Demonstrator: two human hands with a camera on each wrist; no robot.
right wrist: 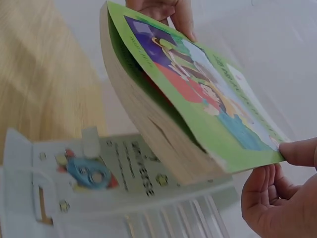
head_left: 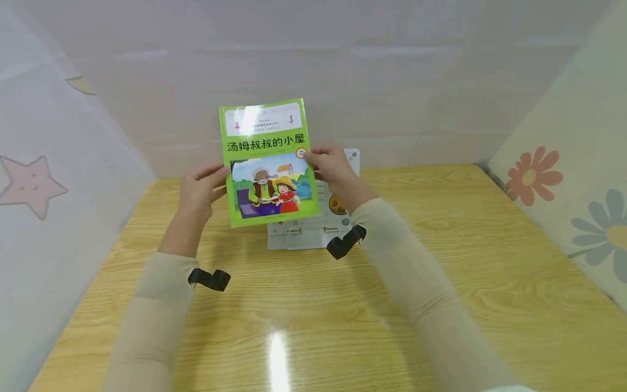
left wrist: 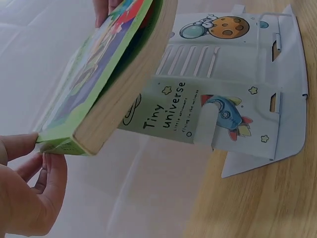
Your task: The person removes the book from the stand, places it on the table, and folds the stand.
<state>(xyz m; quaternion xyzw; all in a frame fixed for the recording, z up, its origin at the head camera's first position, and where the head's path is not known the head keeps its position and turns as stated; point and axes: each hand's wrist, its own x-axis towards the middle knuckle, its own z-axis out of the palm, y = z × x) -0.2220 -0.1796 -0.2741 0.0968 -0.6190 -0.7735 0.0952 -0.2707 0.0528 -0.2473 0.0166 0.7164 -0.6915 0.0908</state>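
Left hand (head_left: 196,190), right hand (head_left: 335,166): fingers pinching opposite edges of green paperback book (head_left: 269,163), long axis near-upright in head view, in front of white slotted stand (left wrist: 242,64)

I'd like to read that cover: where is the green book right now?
In the head view, the green book is held up slightly left of centre, between the left hand and right hand, in front of the white stand.

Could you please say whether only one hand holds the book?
No, the left hand and right hand pinch opposite sides of the book.
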